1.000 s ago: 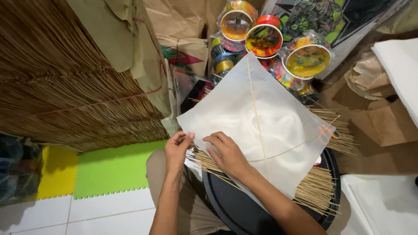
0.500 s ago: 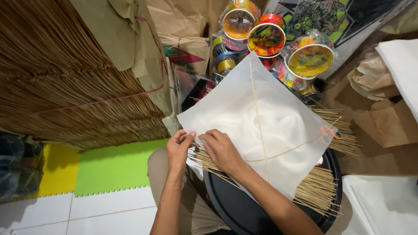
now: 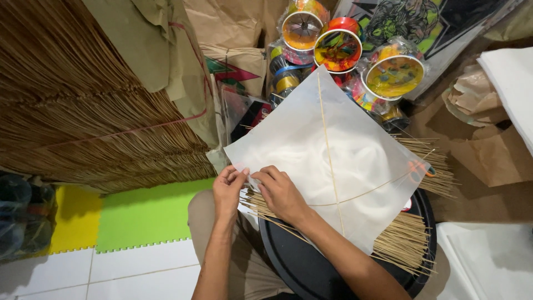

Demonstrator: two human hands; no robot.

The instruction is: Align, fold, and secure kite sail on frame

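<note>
White kite (image 3: 333,161) spread over sticks (image 3: 405,244) on round black surface (image 3: 311,266), left corner at nine o'clock pinched shut by left hand (image 3: 229,189) and right hand (image 3: 280,191). Could tear thin paper or crease fold crooked through hard pull; could snap spine (image 3: 328,150) under pressing wrist.

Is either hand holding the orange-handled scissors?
No: both the left hand and right hand pinch the white kite edge; the scissors lie apart.

hands: left (image 3: 229,190), right (image 3: 282,191) pinch white paper kite (image 3: 333,161) edge | over bamboo sticks (image 3: 405,244)
</note>
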